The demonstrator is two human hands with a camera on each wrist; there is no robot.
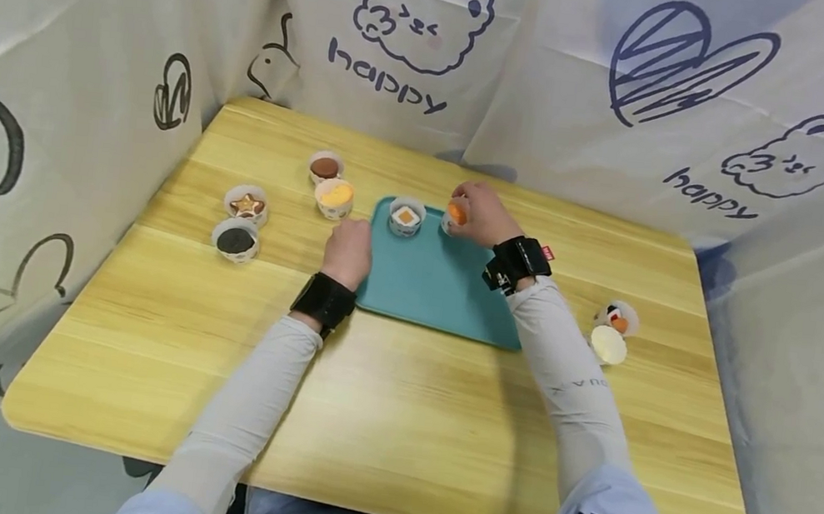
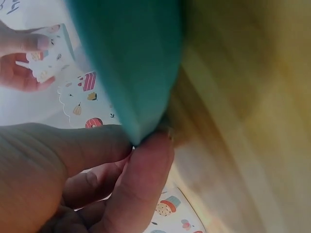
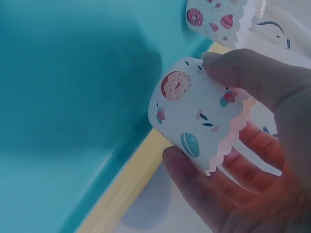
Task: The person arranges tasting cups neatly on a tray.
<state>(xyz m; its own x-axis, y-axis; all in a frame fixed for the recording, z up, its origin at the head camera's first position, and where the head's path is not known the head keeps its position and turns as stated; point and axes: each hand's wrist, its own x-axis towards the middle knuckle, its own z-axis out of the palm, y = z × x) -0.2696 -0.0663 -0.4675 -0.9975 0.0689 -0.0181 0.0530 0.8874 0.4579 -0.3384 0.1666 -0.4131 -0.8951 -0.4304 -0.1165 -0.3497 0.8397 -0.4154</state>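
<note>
My right hand [image 1: 487,216] holds a scallop-rimmed paper baking cup [image 3: 194,109] between thumb and fingers, at the far side of the teal tray [image 1: 432,284]. The cup has printed sweets on its wall and something orange inside. Whether its base touches the tray I cannot tell. With thumb and forefinger, my left hand [image 2: 112,170] pinches the tray's rim at its left side. Another paper cup [image 1: 405,223], with a white and orange square piece in it, stands in the tray's far left corner.
Left of the tray stand paper cups with brown [image 1: 326,167], yellow [image 1: 333,198], star-topped [image 1: 247,205] and black [image 1: 236,241] contents. To the right are a cup with mixed pieces [image 1: 617,317] and a cream-coloured one [image 1: 608,345]. Printed cloth [image 1: 551,79] hangs behind the wooden table [image 1: 394,423].
</note>
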